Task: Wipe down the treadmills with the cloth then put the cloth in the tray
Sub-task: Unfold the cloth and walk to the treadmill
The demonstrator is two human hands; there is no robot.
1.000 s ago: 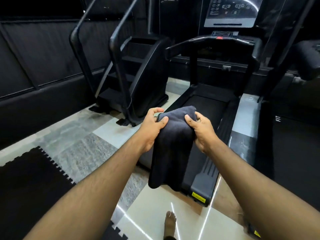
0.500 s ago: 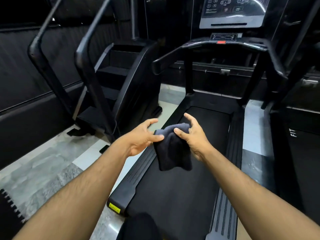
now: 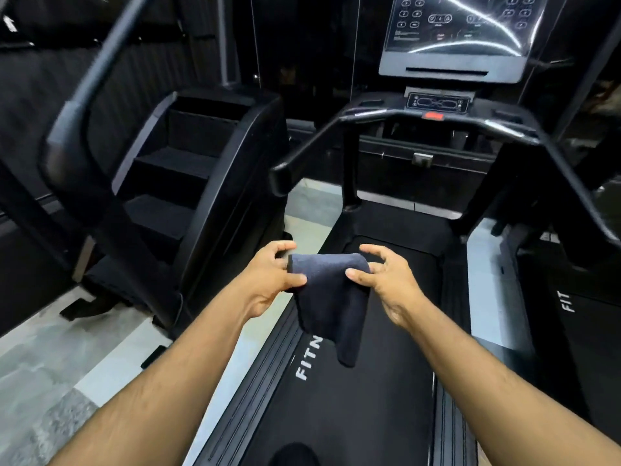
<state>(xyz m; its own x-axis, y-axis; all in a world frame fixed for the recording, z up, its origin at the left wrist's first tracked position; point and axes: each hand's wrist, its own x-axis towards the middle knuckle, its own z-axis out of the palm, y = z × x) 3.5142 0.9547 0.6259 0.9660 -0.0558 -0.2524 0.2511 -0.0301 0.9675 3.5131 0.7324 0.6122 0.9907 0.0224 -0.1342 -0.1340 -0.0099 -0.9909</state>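
Observation:
A dark grey cloth (image 3: 331, 297) hangs folded in the air above the black treadmill belt (image 3: 369, 398). My left hand (image 3: 272, 274) pinches its upper left edge between thumb and fingers. My right hand (image 3: 386, 280) pinches the upper right edge with the thumb, the other fingers spread and curled above it. The treadmill's handlebar (image 3: 420, 116) and console screen (image 3: 460, 31) stand straight ahead. No tray is in view.
A black stair-climber machine (image 3: 188, 183) with tall rails stands close on the left. A second treadmill (image 3: 578, 314) lies on the right, across a narrow strip of tiled floor (image 3: 487, 280). Grey tiles (image 3: 50, 364) cover the floor at lower left.
I have moved forward onto the treadmill belt, and the console is now closer. My left hand, open half a second ago, has taken hold of the cloth again, and the cloth hangs longer.

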